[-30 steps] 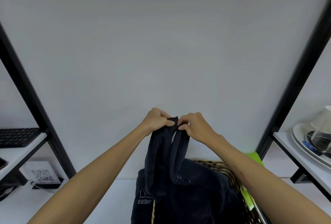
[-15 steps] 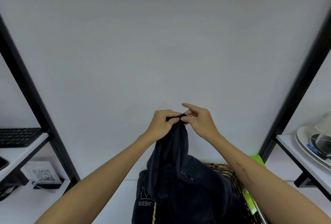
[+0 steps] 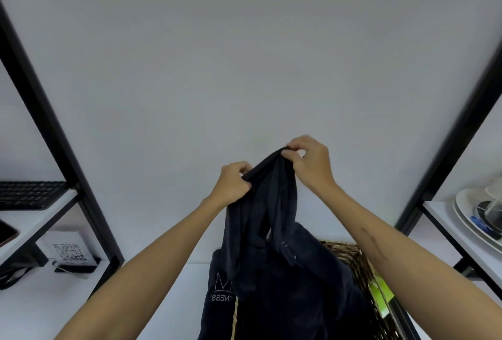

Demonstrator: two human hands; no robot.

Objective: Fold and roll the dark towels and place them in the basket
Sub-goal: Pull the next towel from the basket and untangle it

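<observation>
A dark navy towel (image 3: 262,220) hangs bunched in front of the white wall, held up by its top edge. My left hand (image 3: 233,183) grips that edge at the lower left. My right hand (image 3: 309,161) pinches the same edge higher and to the right, so the edge slants between them. The towel's lower part drapes into more dark towel cloth (image 3: 288,301) heaped in a brown wicker basket (image 3: 355,261) at the bottom centre. One fold with white lettering (image 3: 221,289) hangs over the basket's left rim. Most of the basket is hidden by cloth.
Black shelf posts slant up on both sides (image 3: 51,133) (image 3: 456,128). A black keyboard (image 3: 30,194) lies on the left shelf, a QR-code card (image 3: 69,252) stands below it. White plates (image 3: 474,212) sit on the right shelf. A green item (image 3: 381,295) lies beside the basket.
My hands, close together on the towel's top before, have drawn apart. The right hand rose up and right, the left stayed lower, and the towel's edge is stretched between them.
</observation>
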